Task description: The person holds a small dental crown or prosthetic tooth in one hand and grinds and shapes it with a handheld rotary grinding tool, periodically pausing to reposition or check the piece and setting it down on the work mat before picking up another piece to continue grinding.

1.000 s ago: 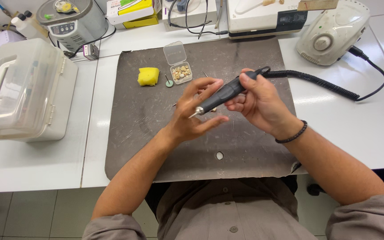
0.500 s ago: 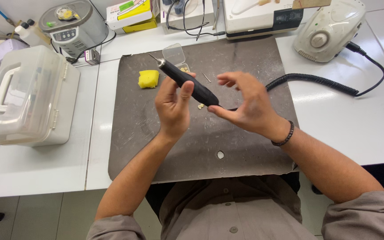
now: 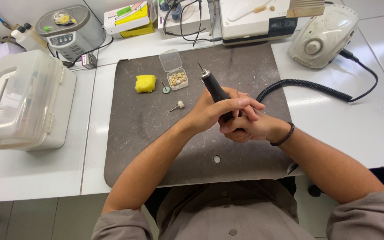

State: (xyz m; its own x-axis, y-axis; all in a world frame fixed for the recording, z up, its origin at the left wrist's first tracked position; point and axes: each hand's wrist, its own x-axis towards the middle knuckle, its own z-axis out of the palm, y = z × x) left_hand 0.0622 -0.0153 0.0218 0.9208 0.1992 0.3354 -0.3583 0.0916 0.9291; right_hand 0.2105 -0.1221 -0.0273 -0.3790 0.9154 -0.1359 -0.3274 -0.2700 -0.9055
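Both hands meet over the middle of a dark grey work mat (image 3: 138, 133). My left hand (image 3: 216, 111) wraps around a black rotary handpiece (image 3: 213, 86), whose thin bur tip points up and away from me. My right hand (image 3: 252, 126) lies under and against the left, closed around the lower end of the same handpiece. A coiled black cable (image 3: 307, 86) runs from my hands to a white motor unit (image 3: 321, 38). To the left on the mat lie a small bur with a white tip (image 3: 177, 106), a green-tipped bur (image 3: 165, 88), a yellow sponge (image 3: 145, 83) and an open clear box of small pieces (image 3: 176, 78).
A large translucent plastic case (image 3: 21, 100) stands at the left on the white table. Along the back are a round grey metal appliance (image 3: 70, 31), a yellow-and-white carton (image 3: 127, 18), tangled cables and a white machine (image 3: 254, 20). A small hole (image 3: 217, 158) marks the mat near me.
The handpiece has turned from lying across my hands to pointing its tip away from me. My hands have closed together around it, lower on the mat.
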